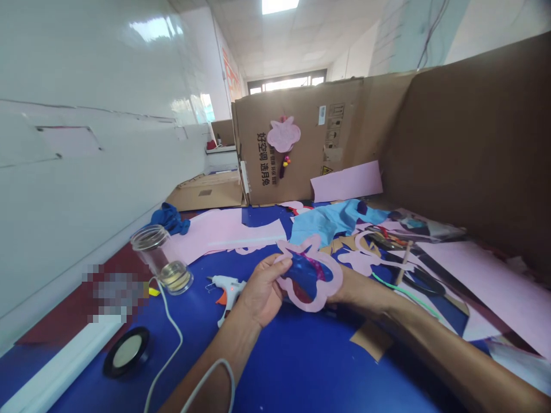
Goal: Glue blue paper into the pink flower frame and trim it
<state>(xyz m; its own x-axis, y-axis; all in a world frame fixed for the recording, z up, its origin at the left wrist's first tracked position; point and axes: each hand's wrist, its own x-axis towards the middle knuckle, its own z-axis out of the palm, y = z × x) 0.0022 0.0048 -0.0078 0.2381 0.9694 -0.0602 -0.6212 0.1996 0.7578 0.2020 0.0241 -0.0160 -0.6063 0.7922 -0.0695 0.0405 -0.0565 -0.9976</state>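
A pink flower-shaped paper cutout (333, 269), open in the middle, is held up over the blue table. My left hand (264, 289) pinches its left edge between thumb and fingers. Blue and shiny magenta show through the opening; I cannot make out whether a film lies there. My right hand (338, 291) is behind the cutout's right side, its fingers hidden. Just left of my left hand lies a white glue gun (230, 287) with an orange trigger. Pink paper scraps (357, 261) lie beyond my right forearm.
A clear jar (150, 246) and a black tape roll (126, 353) stand at left, near a white cable (174, 327). Light blue cloth (322, 223) lies behind the cutout. A cardboard wall (301, 178) closes the back, bearing a pink paper shape (284, 136).
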